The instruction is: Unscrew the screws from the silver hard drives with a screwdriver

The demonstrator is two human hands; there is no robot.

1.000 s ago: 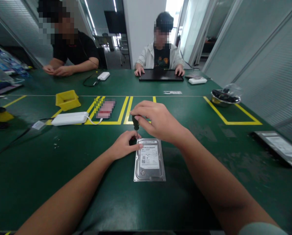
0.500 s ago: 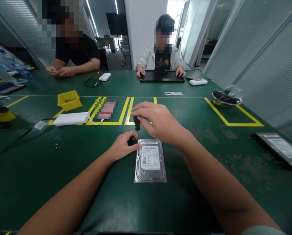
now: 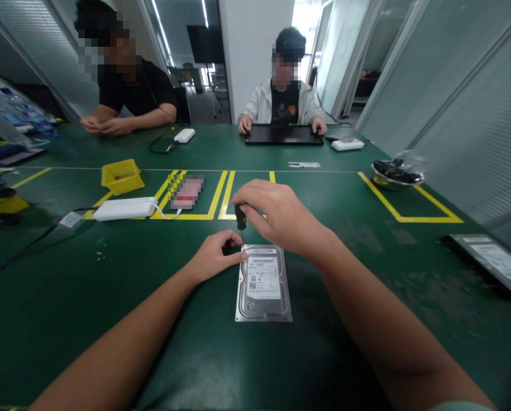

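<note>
A silver hard drive (image 3: 264, 279) with a white label lies flat on the green table before me. My left hand (image 3: 217, 255) grips its far left corner, the thumb resting on the top face and the fingers curled by the edge. Above that same corner, my right hand (image 3: 272, 208) holds a screwdriver (image 3: 240, 216) by its dark handle from the top. The screwdriver stands nearly upright, its thin shaft reaching down to the drive's corner; the tip is too small to make out.
Left of my hands are a white power strip (image 3: 126, 209), a pink phone (image 3: 187, 193) and a yellow bin (image 3: 122, 177). Another hard drive (image 3: 495, 262) lies at right, with a metal bowl (image 3: 396, 176) beyond. Two people sit opposite, one holding a black panel (image 3: 284, 135).
Very little differs. The fingers of my right hand have shifted slightly on the screwdriver handle, and my left hand stays at the drive's corner.
</note>
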